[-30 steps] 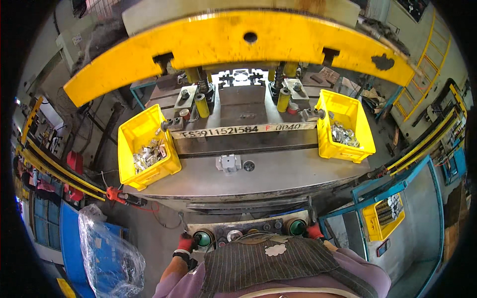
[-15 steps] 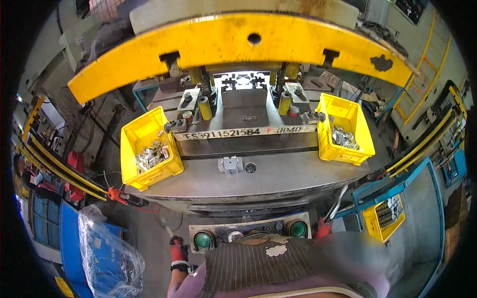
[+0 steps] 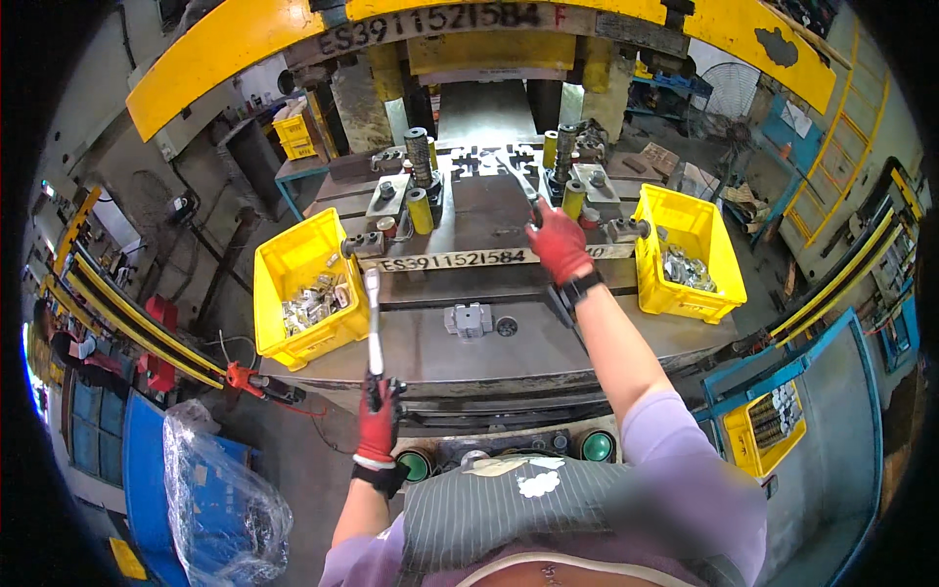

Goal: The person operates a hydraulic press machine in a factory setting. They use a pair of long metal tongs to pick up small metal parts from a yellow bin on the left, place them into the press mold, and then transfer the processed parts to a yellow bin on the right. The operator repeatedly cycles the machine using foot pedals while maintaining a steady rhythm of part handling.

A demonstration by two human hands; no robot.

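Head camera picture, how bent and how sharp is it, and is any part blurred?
Head view: the fisheye bows the yellow press beam near the rim, dark corners; the right hand, left hand and yellow bins are sharp; the clothing along the lower edge is blurred.

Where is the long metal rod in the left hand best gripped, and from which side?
Grip the long metal rod at its near, lower end, coming from the person's side: the red-gloved left hand already wraps it there, and its far end reaches over the grey press table.
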